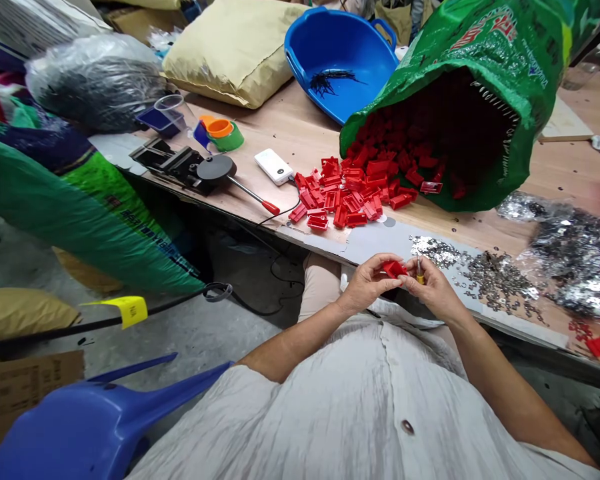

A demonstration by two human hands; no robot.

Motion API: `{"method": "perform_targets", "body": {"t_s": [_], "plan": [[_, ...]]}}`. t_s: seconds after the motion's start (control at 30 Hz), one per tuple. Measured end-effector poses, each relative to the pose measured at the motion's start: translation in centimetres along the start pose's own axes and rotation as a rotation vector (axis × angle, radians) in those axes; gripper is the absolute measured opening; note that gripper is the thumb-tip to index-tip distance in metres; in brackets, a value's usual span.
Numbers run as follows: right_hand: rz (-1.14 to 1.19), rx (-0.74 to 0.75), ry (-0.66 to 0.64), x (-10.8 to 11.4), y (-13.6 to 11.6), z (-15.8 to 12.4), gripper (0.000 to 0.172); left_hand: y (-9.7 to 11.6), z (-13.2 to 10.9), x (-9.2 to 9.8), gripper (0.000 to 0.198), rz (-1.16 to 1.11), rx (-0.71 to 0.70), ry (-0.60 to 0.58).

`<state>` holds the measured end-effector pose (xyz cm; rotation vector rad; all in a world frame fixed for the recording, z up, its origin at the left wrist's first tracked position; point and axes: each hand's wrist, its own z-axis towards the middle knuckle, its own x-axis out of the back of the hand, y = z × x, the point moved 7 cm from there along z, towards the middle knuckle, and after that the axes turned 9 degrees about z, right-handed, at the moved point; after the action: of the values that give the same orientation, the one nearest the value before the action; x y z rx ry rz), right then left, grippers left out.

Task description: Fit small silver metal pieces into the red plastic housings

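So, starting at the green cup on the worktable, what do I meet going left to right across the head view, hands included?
Green cup, white device, left hand holding a red piece, right hand holding a yellow-handled tool, clear plastic bag of metal pieces.

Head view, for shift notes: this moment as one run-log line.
left hand: holds red part | right hand: holds yellow-handled tool | loose red parts: at mouth of green sack | metal pieces: on table
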<state>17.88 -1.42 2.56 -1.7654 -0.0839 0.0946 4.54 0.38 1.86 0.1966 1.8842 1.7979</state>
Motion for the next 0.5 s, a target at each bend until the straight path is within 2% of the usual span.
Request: {"method": "perform_targets", "body": {"t_s": [0.1, 0.27, 0.37, 0.5], "plan": [[-0.215, 0.071, 0.022, 0.7, -0.3, 0.0, 0.038, 0.3, 0.3, 0.6, 0.04, 0.118, -0.044, 0.006], [-0.611, 0.226, 0.088, 1.8, -0.9, -0.4, 0.04, 0.9, 1.6, 2.3, 0.033, 0.555, -0.101, 0.023], [-0.684, 0.234, 0.073, 1.6, -0.6, -0.5, 0.034, 0.9, 2.3, 2.6, 0.034, 0.711, -0.113, -0.027], [-0.727, 0.229, 0.087, 1.4, -0.4, -0.4, 0.024, 0.7, 3.0, 2.3, 0.039, 0.762, -0.177, -0.116]]}}
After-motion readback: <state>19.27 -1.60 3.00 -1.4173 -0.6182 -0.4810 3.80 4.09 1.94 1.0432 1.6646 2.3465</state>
